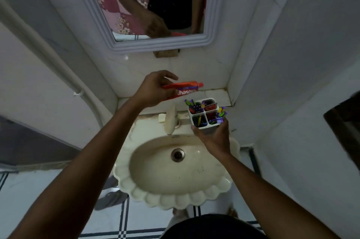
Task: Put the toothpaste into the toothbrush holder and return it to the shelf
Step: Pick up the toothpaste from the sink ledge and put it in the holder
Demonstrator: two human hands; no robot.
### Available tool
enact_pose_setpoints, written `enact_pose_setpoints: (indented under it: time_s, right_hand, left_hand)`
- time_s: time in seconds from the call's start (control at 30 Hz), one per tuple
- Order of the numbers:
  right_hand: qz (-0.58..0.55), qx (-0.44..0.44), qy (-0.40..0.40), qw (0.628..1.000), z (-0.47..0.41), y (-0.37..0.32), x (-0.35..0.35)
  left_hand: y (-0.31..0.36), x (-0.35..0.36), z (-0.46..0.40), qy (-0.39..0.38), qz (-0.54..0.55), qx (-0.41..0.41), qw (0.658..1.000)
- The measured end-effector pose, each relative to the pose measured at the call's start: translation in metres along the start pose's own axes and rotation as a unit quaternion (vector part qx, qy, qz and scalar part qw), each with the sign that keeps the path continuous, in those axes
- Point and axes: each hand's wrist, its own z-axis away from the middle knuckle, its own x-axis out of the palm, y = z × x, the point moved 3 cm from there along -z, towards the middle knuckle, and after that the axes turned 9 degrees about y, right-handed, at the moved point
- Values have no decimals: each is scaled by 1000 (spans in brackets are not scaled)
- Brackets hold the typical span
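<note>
My left hand (153,87) grips a red toothpaste tube (184,89) by its flat end, lying level with its cap pointing right, above the tiled shelf (216,93). My right hand (214,136) holds a white toothbrush holder (205,116) from below, over the right rim of the sink. The holder has four compartments with several coloured toothbrushes sticking out. The tube's lower edge is just up and left of the holder, not inside it.
A cream scalloped sink (175,197) with a drain (177,155) lies below my hands. A cream tap (170,119) stands left of the holder. A framed mirror (120,43) hangs above the shelf. White tiled walls close in on both sides.
</note>
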Motion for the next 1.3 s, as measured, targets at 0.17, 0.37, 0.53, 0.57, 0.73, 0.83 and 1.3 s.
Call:
enact_pose_setpoints:
  time_s: [0.17, 0.37, 0.53, 0.57, 0.73, 0.83, 1.3]
  right_hand:
    - [23, 4, -9, 1000, -2, 0, -4]
    - [24, -12, -18, 999, -1, -3, -11]
    - [35, -19, -24, 999, -2, -4, -14]
    - [42, -18, -24, 999, -1, -6, -15]
    - [69, -22, -25, 997, 3, -11, -17]
    - [77, -22, -27, 996, 2, -10, -16]
    - [86, -21, -11, 996, 2, -8, -15]
  left_hand:
    - [45, 21, 21, 2, -126, 99, 987]
    - [52, 59, 32, 21, -161, 118, 980]
    - [43, 75, 33, 14, -167, 88, 982]
    - [41, 78, 33, 9, -184, 84, 979]
    - [36, 89, 33, -14, -213, 82, 974]
    - [36, 93, 34, -12, -219, 81, 972]
    - [31, 132, 24, -40, -347, 192, 917]
